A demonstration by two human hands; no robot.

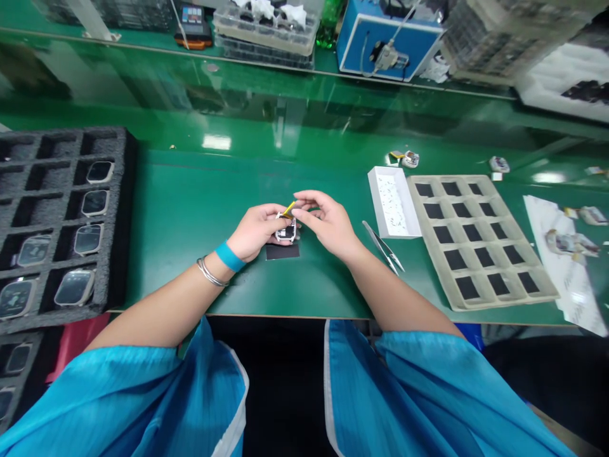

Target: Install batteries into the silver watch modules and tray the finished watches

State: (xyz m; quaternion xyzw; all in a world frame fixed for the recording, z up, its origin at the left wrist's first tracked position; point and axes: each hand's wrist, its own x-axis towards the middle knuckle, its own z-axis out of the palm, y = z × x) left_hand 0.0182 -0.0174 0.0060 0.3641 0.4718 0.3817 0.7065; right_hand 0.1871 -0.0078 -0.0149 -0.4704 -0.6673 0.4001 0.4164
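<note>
My left hand (257,228) is closed around a small watch case (286,233), silver-rimmed with a dark inside, holding it just above the green bench. From the case's upper edge a yellow strip-like part (288,209) sticks up at a slant. My right hand (326,219) has its thumb and index finger pinched at the end of that yellow part; its exact kind is too small to tell. Under the hands lies a flat black rectangle (283,252). Tweezers (383,247) rest on the bench right of my right hand.
A grey foam tray (130,216) with watches stands at left. To the right are a white box (417,219) of small pieces and a beige compartment tray (457,304) with black squares. Small parts lie behind and beyond them. A shelf bears a blue box (352,38) and plastic trays.
</note>
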